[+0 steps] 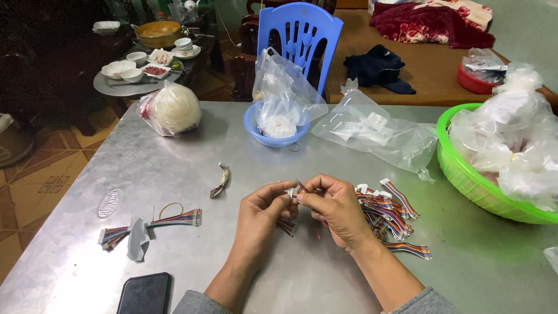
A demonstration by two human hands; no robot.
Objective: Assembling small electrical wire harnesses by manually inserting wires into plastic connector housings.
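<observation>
Clearly the short rainbow-coloured ribbon cable with a white plastic connector point(289, 204) was a light, limp thing: its flat band of wires would bend anywhere, while the small connector at its end looked stiff and was probably the sounder place to take hold. The left hand point(260, 216) had its grip pressed together on that connector end, with the cable's tail drooping just below the grip; the right hand point(336, 209) met it from the other side, thumb and forefinger pinching a thin dark pin-like piece point(301, 185) just above the grip, too small to name. Just beyond the right grip lay a loose heap of similar multicoloured ribbon cables point(389, 215), and well off to the left grip's side a tied bundle of the same cables with a grey tag point(148, 225) and a black phone point(145, 293). The dull grey metal bench point(174, 168) was smooth and likely slippery for such small parts. Farther out stood a blue plastic basket holding clear bags point(278, 125), a green plastic basket of bags point(465, 174) and a blue plastic chair point(299, 35).
</observation>
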